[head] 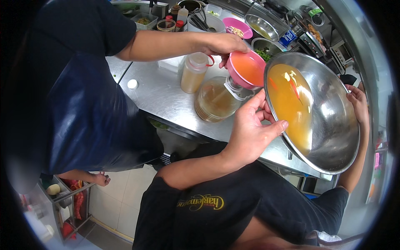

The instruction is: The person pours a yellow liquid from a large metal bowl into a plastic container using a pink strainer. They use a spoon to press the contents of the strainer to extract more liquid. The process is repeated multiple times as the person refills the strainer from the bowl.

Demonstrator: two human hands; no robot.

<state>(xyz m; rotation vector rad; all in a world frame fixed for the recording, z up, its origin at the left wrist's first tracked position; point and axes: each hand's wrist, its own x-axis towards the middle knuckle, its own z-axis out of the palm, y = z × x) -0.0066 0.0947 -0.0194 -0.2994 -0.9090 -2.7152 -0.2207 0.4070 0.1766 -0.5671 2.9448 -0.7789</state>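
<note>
Both my hands hold a large stainless steel mixing bowl [334, 115], tilted toward the left. My left hand [254, 129] grips its near-left rim, thumb uppermost. On the far right rim is my right hand [357, 100], partly hidden by the bowl. Yellow-orange liquid [289, 106] with red chilies and pale pieces pools on the bowl's low side. Against that rim sits a pink funnel [247, 69] filled with orange liquid. A co-worker's hand [229, 47] steadies the funnel over a clear glass jar [215, 100], which contains brownish liquid.
A squeeze bottle [194, 73] and a white cap [132, 84] stand on the steel counter [162, 100]. Behind are a pink bowl [239, 26], a bowl of green herbs [264, 53] and a container of utensils [206, 25]. The co-worker [87, 103] stands close at left.
</note>
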